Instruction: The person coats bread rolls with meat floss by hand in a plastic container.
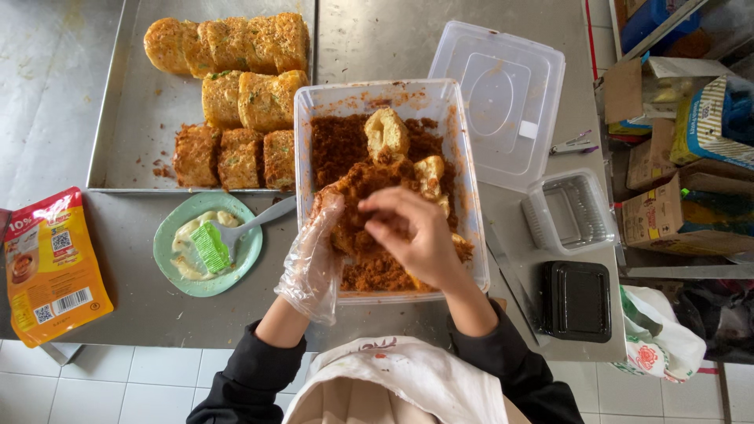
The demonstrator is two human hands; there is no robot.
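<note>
Currently: approx. 8 coated rolls (236, 94) on tray (118, 94); 2–3 uncoated in floss tub (471, 196). Left hand (314, 251) gloved, holding a roll; right hand (412, 232) fingers pinching floss onto it.

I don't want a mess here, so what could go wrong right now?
The loose glove on the left hand may slip off into the crumb tub. The bare right hand touches the food directly, a hygiene risk. The brush overhangs its plate and could tip out.
</note>
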